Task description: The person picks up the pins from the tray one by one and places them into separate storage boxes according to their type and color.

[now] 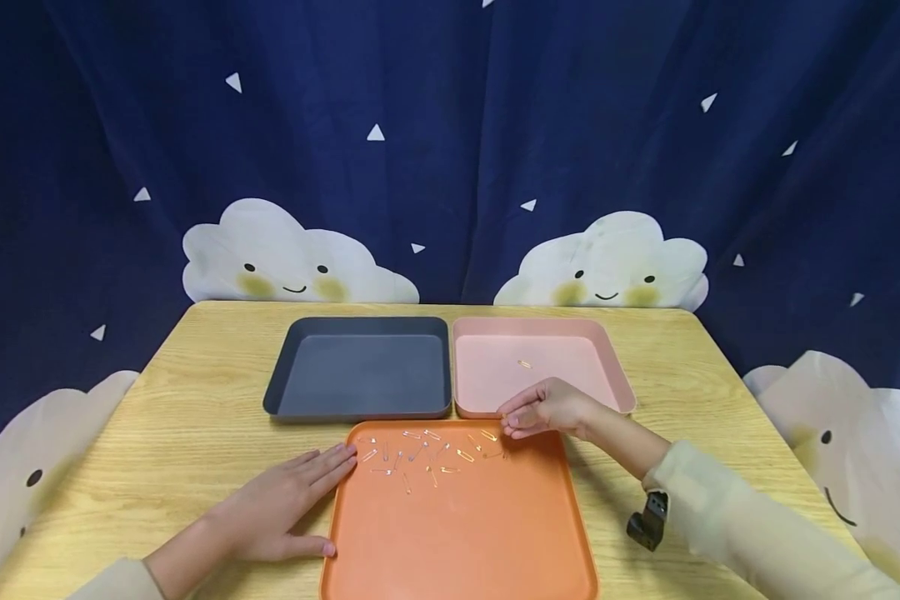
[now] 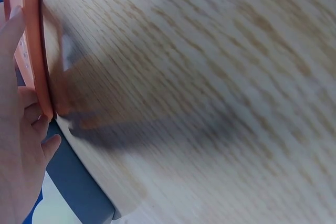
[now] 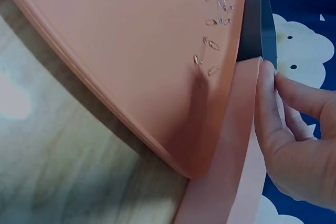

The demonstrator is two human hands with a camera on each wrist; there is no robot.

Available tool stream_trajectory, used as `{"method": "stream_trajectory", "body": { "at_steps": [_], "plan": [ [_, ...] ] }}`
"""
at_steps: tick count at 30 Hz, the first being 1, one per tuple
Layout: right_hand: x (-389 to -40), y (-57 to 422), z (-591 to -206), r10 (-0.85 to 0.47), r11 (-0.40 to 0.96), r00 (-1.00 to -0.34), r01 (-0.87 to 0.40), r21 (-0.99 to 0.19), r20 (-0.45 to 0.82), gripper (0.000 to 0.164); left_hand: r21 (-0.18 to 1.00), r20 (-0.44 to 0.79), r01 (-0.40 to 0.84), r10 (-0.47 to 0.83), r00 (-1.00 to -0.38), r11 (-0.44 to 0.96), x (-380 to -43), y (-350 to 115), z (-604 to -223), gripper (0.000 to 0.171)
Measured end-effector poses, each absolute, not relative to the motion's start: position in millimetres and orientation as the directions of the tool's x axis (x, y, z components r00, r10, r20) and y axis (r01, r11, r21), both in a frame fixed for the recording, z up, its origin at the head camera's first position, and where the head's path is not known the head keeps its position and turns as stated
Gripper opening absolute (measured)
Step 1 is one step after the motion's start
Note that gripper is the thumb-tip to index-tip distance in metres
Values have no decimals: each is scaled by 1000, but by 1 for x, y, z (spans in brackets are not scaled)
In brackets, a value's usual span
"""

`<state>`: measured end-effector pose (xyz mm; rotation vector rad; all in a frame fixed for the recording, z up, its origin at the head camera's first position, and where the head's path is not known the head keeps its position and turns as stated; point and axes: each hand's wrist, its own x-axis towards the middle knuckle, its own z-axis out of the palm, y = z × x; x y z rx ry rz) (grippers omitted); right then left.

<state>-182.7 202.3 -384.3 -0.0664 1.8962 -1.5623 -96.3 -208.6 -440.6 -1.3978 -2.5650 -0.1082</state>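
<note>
My right hand (image 1: 543, 408) is over the far right of the orange tray (image 1: 457, 542), close to the pink tray's front wall. Its thumb and fingertips pinch a small gold safety pin, mostly hidden by the fingers. Gold safety pins (image 1: 465, 456) and silver safety pins (image 1: 414, 451) lie scattered at the orange tray's far end. One gold safety pin (image 1: 524, 364) lies in the pink tray (image 1: 487, 392). With fingers extended, my left hand (image 1: 281, 504) rests at the orange tray's left edge, fingertips and thumb touching the rim; the left wrist view shows this hand (image 2: 23, 145) partly.
A dark grey tray (image 1: 367, 375) stands at the back left, beside the pink tray and behind the orange one. All three are on a wooden table (image 1: 210, 392). A blue curtain (image 1: 435, 167) with clouds hangs behind. A black device (image 1: 648, 521) sits at the right wrist.
</note>
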Motion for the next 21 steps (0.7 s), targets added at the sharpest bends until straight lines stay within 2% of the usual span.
{"method": "stream_trajectory", "body": {
  "at_steps": [5,9,15,21],
  "plan": [
    [-193,205,-377,-438,295,-767,369,-881,-468,41,-26,213,823,807,-551,568,-94,-208,-440,88],
    [-202,207,-373,-428,307,-762,383,-871,-486,42,-30,211,821,806,-553,571,-94,-208,-440,88],
    [-218,213,-371,-399,402,-781,323,-857,-481,40,-33,209,820,806,-554,571,-95,-209,-441,88],
    [-233,221,-368,-374,424,-790,320,-847,-486,39,-30,200,820,807,-555,571,-94,-210,-440,88]
  ]
}}
